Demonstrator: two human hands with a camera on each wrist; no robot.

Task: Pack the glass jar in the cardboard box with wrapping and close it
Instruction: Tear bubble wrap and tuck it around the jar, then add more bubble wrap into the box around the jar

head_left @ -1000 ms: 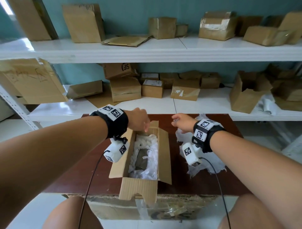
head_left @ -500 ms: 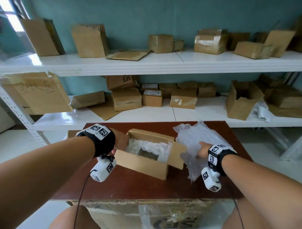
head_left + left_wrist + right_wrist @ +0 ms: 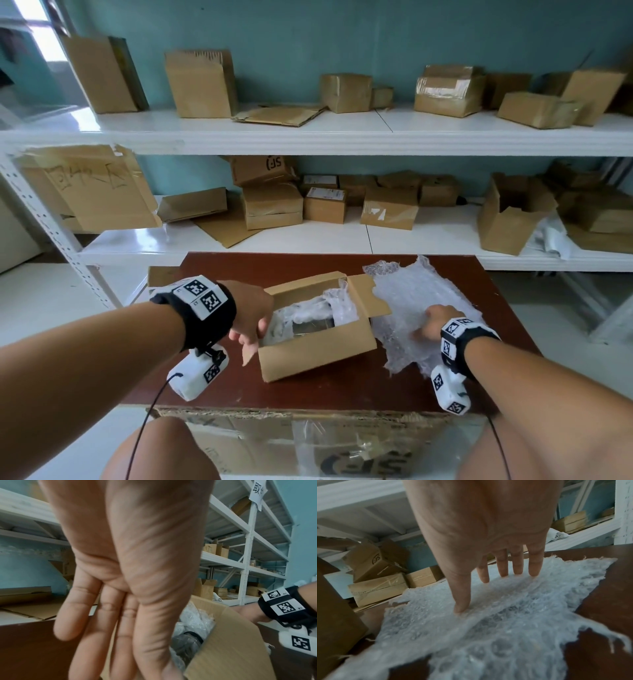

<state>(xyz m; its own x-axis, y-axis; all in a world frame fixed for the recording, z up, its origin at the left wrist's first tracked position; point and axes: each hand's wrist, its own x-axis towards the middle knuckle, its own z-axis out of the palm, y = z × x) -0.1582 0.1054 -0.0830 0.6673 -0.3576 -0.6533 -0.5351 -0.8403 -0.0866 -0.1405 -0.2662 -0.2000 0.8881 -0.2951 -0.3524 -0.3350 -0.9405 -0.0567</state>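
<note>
The open cardboard box [image 3: 317, 346] lies crosswise on the brown table [image 3: 308, 387]. Inside it, the glass jar [image 3: 313, 327] with a dark lid [image 3: 193, 635] is bedded in bubble wrap [image 3: 193, 616]. My left hand [image 3: 251, 320] is at the box's left end. It holds the end flap [image 3: 249, 354] between thumb and straight fingers [image 3: 75, 615]. To the right of the box, a loose bubble wrap sheet [image 3: 407, 301] is spread on the table. My right hand [image 3: 433, 320] presses on the sheet [image 3: 513, 615] with straight fingertips [image 3: 534, 568].
White shelves [image 3: 308, 133] behind the table hold several cardboard boxes and flat cardboard. A torn cardboard panel [image 3: 308, 442] hangs below the table's front edge, between my knees. The box's right flap [image 3: 368, 298] stands open over the sheet's edge.
The box has been turned from lengthwise to crosswise, with my left hand staying at its end. My right hand moved from the box down onto the loose bubble wrap sheet.
</note>
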